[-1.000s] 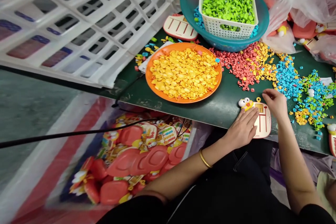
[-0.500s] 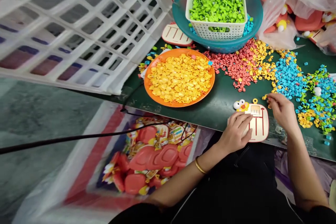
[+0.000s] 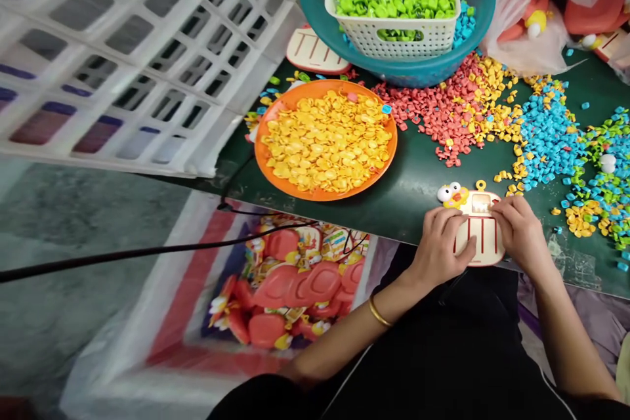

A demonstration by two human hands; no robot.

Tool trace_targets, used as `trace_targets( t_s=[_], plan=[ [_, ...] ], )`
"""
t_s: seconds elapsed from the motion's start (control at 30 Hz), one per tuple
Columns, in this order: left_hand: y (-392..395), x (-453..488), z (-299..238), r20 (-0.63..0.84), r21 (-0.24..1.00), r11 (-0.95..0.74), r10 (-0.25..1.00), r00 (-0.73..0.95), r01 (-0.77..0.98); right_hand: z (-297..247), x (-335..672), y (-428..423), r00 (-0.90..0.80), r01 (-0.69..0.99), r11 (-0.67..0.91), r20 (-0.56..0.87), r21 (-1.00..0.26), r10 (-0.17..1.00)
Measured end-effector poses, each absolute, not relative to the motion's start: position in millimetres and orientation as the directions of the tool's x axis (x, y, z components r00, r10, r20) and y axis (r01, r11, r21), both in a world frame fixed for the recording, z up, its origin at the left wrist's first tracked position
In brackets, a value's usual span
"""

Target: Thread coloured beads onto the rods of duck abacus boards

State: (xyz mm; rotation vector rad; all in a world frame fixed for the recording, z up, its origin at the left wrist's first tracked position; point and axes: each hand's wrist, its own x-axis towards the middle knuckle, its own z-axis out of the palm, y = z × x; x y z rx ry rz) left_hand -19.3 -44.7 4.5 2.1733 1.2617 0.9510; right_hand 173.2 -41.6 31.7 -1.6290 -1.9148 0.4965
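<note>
A cream toy board (image 3: 485, 246) with red grooves and a duck head (image 3: 453, 194) with bulging eyes lies at the table's front edge. A yellow ring sticks up from its top. My left hand (image 3: 440, 243) grips the board's left side, its thumb lying over the face. At the upper right corner of the board, my right hand (image 3: 524, 233) has its fingertips pinched together against the surface, beside the small window. Whatever lies between those fingertips is hidden.
An orange plate (image 3: 263, 161) holds yellow pieces. Behind it, a white basket (image 3: 364, 36) of green pieces sits in a teal basin (image 3: 315, 3). Loose red pieces (image 3: 438, 115) and blue pieces (image 3: 548, 138) cover the table. A white crate (image 3: 197, 88) leans at left; a box below holds red toys (image 3: 280, 285).
My right hand has moved left from beside the loose pieces onto the board's upper right corner. My left hand stays on the board. The view has shifted slightly.
</note>
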Motion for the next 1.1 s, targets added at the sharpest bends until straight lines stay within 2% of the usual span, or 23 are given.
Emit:
trace_targets(
  t_s=[0.1,0.2,0.27,0.33,0.43,0.53,0.67,0.93,1.1],
  plan=[
    [-45,-16,1,0.364,0.686,-0.472,0.882,0.301,0.554,33,161,-55,-0.177,0.73,0.27,0.208,-0.628,0.962],
    [-45,-15,-1,0.382,0.693,-0.484,0.875,0.298,0.534,34,143,-30,-0.213,0.661,0.313,0.23,-0.682,0.95],
    [-46,-15,-2,0.399,0.682,-0.503,0.864,0.306,0.531,33,131,6,-0.123,0.678,0.255,0.235,-0.689,0.964],
    [-47,-16,-2,0.409,0.667,-0.511,0.859,0.308,0.541,31,123,44,-0.034,0.753,0.148,0.187,-0.642,0.982],
    [-46,-16,1,0.387,0.627,-0.532,0.847,0.365,0.569,31,121,75,-0.077,0.837,0.106,0.076,-0.537,0.994],
    [-45,-18,3,0.344,0.606,-0.567,0.82,0.458,0.558,37,137,56,-0.088,0.838,0.151,0.143,-0.524,0.986],
    [-43,-20,3,0.363,0.666,-0.547,0.832,0.42,0.508,43,170,-1,-0.035,0.829,0.185,0.281,-0.529,0.959],
    [-43,-15,0,0.397,0.673,-0.467,0.883,0.252,0.574,33,185,-44,-0.108,0.81,0.236,0.259,-0.537,0.96],
    [-43,-13,-2,0.417,0.684,-0.48,0.875,0.245,0.55,34,176,-53,-0.206,0.736,0.315,0.244,-0.599,0.947]
  ],
)
